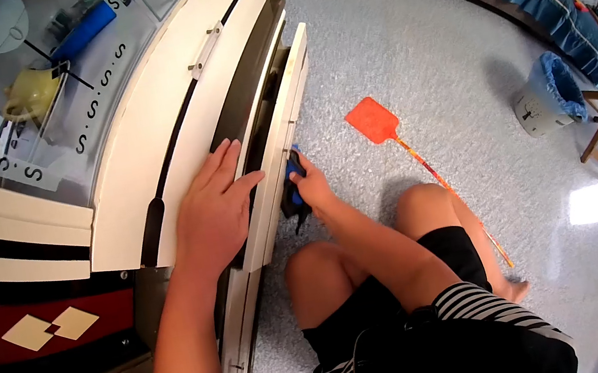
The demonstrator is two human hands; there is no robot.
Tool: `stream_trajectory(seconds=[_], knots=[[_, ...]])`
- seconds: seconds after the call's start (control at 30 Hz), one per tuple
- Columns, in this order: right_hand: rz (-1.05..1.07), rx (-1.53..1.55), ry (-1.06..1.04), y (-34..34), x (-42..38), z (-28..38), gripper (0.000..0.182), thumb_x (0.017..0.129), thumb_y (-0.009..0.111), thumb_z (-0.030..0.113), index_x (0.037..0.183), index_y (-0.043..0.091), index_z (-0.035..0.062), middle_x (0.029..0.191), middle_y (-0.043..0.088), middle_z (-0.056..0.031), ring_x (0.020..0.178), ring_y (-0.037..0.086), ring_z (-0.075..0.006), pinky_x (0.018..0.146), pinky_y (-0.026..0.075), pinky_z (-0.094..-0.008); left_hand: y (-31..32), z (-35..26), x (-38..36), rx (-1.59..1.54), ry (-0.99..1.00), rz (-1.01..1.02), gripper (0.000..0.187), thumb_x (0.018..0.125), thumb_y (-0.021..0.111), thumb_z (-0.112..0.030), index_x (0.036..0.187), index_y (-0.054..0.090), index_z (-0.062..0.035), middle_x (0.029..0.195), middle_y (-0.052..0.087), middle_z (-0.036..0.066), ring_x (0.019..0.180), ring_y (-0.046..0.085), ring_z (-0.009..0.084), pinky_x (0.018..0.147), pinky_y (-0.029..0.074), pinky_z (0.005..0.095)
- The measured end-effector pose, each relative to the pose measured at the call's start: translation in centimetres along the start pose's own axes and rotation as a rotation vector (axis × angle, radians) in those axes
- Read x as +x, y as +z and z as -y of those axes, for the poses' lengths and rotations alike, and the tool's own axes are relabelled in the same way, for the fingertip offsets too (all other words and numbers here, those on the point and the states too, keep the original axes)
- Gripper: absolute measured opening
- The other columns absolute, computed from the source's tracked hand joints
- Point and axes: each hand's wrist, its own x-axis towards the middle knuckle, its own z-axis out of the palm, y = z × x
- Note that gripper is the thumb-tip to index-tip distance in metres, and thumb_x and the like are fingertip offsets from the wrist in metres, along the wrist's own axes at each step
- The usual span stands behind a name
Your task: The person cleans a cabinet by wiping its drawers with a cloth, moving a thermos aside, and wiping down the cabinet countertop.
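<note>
The left hand point(210, 211) lies spread inside the drawer front point(292, 77), holding nothing visible, apparently for support; outside it, the right hand's point(315, 186) grip wraps a blue-black tool point(291, 200).

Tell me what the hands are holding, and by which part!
The right hand grips a blue-and-black tool, but the hand hides exactly which part. The left hand rests on the white cabinet.

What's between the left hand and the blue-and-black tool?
In the head view, the cream drawer front stands between the left hand and the blue-and-black tool in the right hand.
</note>
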Motion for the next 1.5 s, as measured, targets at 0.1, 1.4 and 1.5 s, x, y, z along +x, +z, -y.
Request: stream_trajectory(seconds=[0.1, 1.4, 1.5], knots=[[-0.062, 0.087, -0.024, 0.1, 4.9, -1.7, 0.057, 0.101, 0.054, -0.006, 0.155, 0.05, 0.0109, 0.141, 0.064, -0.0138, 0.125, 0.06, -0.0242, 0.107, 0.045, -0.0324, 0.1, 0.1, 0.1, -0.025, -0.004, -0.015, 0.03, 0.083, 0.068, 0.001, 0.11, 0.076, -0.0089, 0.14, 0.063, 0.02, 0.135, 0.056, 0.0374, 0.113, 0.047, 0.046], [-0.135, -0.273, -0.435, -2.5, 8.5, 0.8, 0.067, 0.092, 0.066, -0.002, 0.153, 0.052, 0.0213, 0.161, 0.041, -0.0224, 0.147, 0.044, -0.0401, 0.121, 0.037, -0.0386, 0.0, 0.0, 0.2, -0.022, -0.009, 0.018, 0.031, 0.087, 0.064, 0.005, 0.112, 0.077, -0.0087, 0.145, 0.06, 0.019, 0.139, 0.053, 0.0396, 0.11, 0.047, 0.0458], [-0.146, -0.222, -0.4, -2.3, 9.4, 2.0, 0.067, 0.092, 0.066, -0.002, 0.153, 0.052, 0.0211, 0.16, 0.042, -0.0238, 0.146, 0.044, -0.0412, 0.121, 0.037, -0.0389, -0.2, 0.1, 0.2, -0.006, -0.013, 0.009, 0.03, 0.087, 0.064, 0.004, 0.112, 0.077, -0.0088, 0.145, 0.06, 0.019, 0.138, 0.054, 0.0394, 0.11, 0.048, 0.0457]])
